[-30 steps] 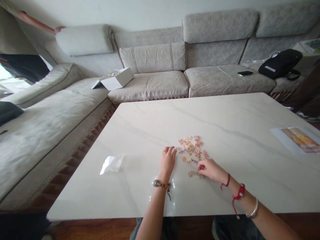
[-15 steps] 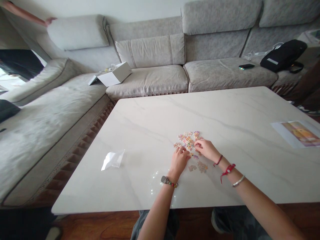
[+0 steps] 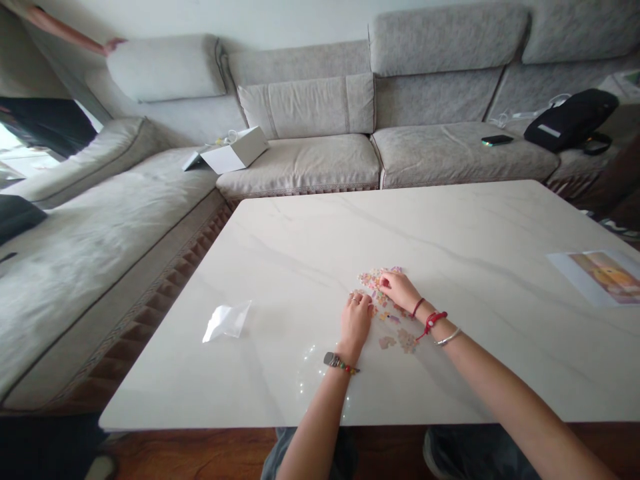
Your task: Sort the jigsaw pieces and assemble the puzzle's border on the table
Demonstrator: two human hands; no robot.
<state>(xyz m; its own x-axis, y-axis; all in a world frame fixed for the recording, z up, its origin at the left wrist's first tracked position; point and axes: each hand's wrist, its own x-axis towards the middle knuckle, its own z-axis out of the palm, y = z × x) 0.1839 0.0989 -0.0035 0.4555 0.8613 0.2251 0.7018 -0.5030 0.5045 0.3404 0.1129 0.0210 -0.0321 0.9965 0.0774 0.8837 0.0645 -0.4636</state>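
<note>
A small pile of colourful jigsaw pieces [image 3: 371, 277] lies on the white marble table [image 3: 450, 220]. My right hand [image 3: 399, 291] rests on the pile's right side, fingers curled down into the pieces; what they pinch is hidden. My left hand [image 3: 356, 321] lies flat just left of and below the pile, its fingertips touching the nearest pieces. A few joined pieces [image 3: 400, 341] lie face down close to my right wrist.
A crumpled clear plastic bag [image 3: 225, 321] lies to the left and a printed picture sheet [image 3: 600, 277] at the right edge. Behind the table, a grey corner sofa [image 3: 300, 160] holds a white box [image 3: 235, 152], a phone [image 3: 497, 140] and a black bag [image 3: 570, 120]. Another person's arm [image 3: 75, 40] reaches in at top left.
My right hand moved from the joined pieces up onto the pile. My left hand shifted right, to the pile's lower edge.
</note>
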